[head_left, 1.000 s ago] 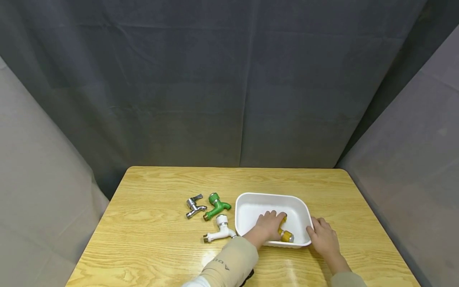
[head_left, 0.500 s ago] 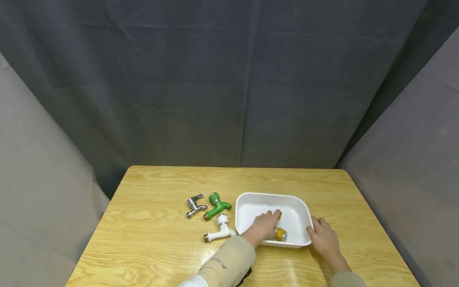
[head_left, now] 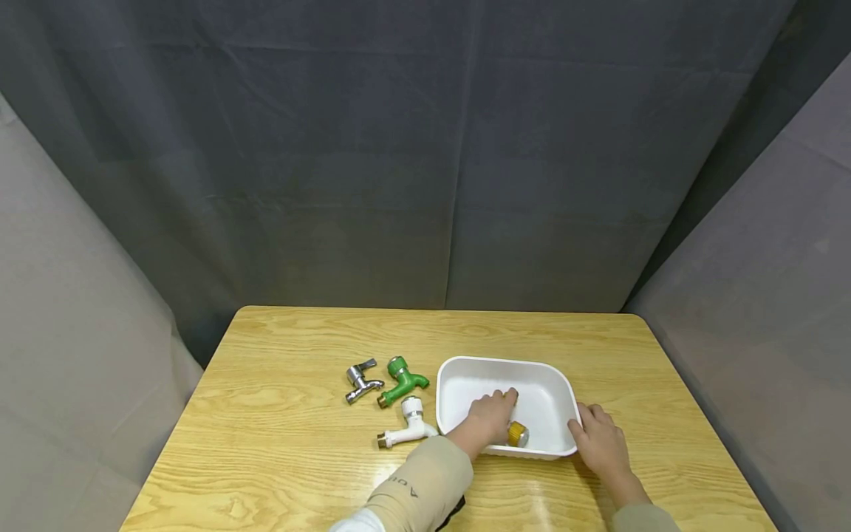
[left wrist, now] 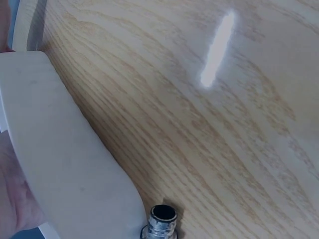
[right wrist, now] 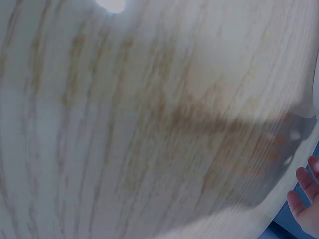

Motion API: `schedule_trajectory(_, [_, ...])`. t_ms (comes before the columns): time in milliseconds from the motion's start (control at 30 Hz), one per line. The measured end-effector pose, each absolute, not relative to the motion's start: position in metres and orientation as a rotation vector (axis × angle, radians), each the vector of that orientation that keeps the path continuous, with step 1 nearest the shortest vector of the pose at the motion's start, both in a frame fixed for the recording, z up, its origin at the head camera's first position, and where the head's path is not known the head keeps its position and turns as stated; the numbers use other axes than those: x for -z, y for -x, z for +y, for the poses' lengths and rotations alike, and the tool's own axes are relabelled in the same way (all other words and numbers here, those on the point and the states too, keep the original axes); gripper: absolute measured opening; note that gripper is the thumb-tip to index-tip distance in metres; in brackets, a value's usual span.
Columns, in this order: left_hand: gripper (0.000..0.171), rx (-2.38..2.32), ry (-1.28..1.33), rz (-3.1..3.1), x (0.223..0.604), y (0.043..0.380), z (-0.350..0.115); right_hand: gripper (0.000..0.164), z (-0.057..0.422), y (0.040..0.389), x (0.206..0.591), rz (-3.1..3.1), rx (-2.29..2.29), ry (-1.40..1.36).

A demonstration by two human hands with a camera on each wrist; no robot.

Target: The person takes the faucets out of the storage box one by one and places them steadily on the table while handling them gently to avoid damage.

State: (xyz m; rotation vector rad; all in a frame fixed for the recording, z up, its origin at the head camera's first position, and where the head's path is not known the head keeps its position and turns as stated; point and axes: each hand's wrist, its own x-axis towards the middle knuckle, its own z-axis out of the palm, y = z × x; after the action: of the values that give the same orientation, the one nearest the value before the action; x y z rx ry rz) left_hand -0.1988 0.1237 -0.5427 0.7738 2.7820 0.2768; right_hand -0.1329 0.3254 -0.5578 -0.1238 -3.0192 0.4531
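Note:
My left hand [head_left: 490, 417] reaches down into a white plastic basin [head_left: 465, 361] and grips a yellow tap [head_left: 517, 434]. The tap's ribbed yellow end with its silvery tip shows below the fingers; most of its body is hidden under the hand. In the left wrist view, part of the left hand [left wrist: 17, 199] appears behind the basin's outer wall [left wrist: 75, 149]. My right hand [head_left: 601, 443] rests against the basin's right side, its thumb at the rim and the other fingers extended along the outside. The right wrist view catches only some right-hand fingers [right wrist: 301, 191] at its edge.
Left of the basin lie a chrome tap [head_left: 362, 382], a green tap [head_left: 402, 382] and a white tap [head_left: 408, 428], whose right end is close to the basin wall. They are on a wood-grain table [head_left: 286, 458]. Grey cloth [head_left: 346, 185] hangs behind it.
My left hand has shifted slightly left inside the basin, and the yellow tap's ribbed end has moved left with it. The right hand and the other taps have stayed put.

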Motion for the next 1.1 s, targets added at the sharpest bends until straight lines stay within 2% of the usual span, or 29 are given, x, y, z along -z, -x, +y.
schedule_trajectory(100, [0.071,-0.232,-0.795,2.788,0.541,0.1978,0.1236,0.042,0.3249,0.1326,0.558,-3.007,-0.456,0.119])
schedule_trajectory(333, [0.089,-0.142,-0.781,2.794,0.545,0.1969,0.1265,0.042,0.3242,0.1321,0.5579,-3.015,-0.454,0.121])
schedule_trajectory(700, [0.087,-0.16,-0.737,2.791,0.5416,0.1951,0.1257,0.044,0.3238,0.1311,0.5566,-3.034,-0.457,0.131])
schedule_trajectory(767, [0.085,-0.187,-0.71,2.798,0.5416,0.1946,0.1258,0.044,0.3241,0.1313,0.5568,-3.031,-0.455,0.128])
schedule_trajectory(1000, [0.057,-0.238,-0.651,2.89,0.5431,0.1924,0.1284,0.043,0.3262,0.1317,0.5593,-3.014,-0.464,0.115])
schedule_trajectory(1100, [0.051,-0.195,-0.62,2.885,0.5416,0.1918,0.1293,0.044,0.3266,0.1319,0.5602,-3.006,-0.458,0.103])
